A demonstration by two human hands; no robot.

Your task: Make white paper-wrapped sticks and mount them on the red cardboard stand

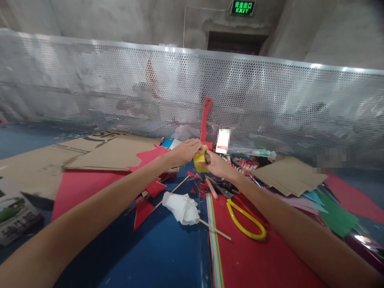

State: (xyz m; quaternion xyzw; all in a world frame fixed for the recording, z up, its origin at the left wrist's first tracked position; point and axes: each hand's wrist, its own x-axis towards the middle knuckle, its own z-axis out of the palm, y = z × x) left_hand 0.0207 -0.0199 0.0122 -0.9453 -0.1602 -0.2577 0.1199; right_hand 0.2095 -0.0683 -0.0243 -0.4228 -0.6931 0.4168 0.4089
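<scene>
1. Centrally, a yellow tape roll point(199, 161) is held between both hands above the blue surface point(150, 256), its round opening turned towards the right hand point(216, 164).
2. The roll's upper left edge is touched by the left hand point(189, 151), fingers bent narrowly; its right side is gripped by the right hand. Neither is clearly nearer.
3. White tissue point(182, 209) around a stick point(220, 233) lies nearer the body, beside scissors point(230, 197).
4. At far left, a printed carton point(15, 212) is seen; its contents cannot be told.

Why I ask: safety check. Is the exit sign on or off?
On: the exit sign glows green against its dark panel.
</scene>
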